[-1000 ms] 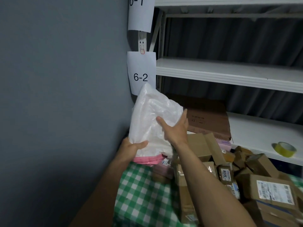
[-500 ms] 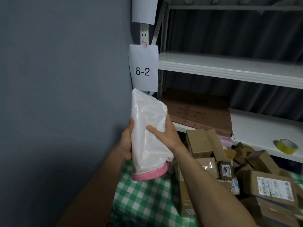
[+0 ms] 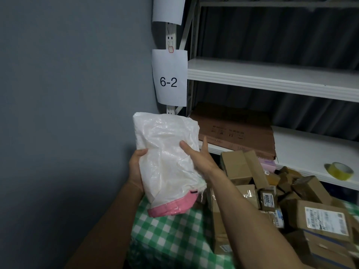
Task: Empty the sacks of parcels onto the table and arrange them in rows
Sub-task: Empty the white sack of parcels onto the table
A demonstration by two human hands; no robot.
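Head view, biggest things first: the table under a green-and-white checked cloth (image 3: pixel 171 235) spreads below both hands, and the white metal shelving (image 3: pixel 272 74) rises beyond them and to their right. Down to the right of the right forearm sits the heap of brown cardboard parcels (image 3: pixel 314 218), tumbled together, no rows yet.

Now the main item. The white woven plastic sack with a pink band (image 3: pixel 167 158) is up in the air between the two hands, above the left part of the cloth. It looks flat and slack, so I judge it emptied or nearly so. Its long axis runs close to upright, top tipped a little left and away, pink end pointing down at the cloth.

The left hand (image 3: pixel 136 169) grips the sack's left edge, thumb wrapped over the front, palm behind. The right hand (image 3: pixel 200 160) takes the right edge, thumb laid on the front face, fingers running up behind. That's a pinch, as far as I can tell.

Here's what the coming move turns on: the parcels all lie on the right hand's side, below it and to its right, well apart from the left hand. So the right is the nearer hand for sorting once the sack is set aside.

Smallest of all is a roll of yellow tape (image 3: pixel 339 170) on the low shelf, far right of both hands.
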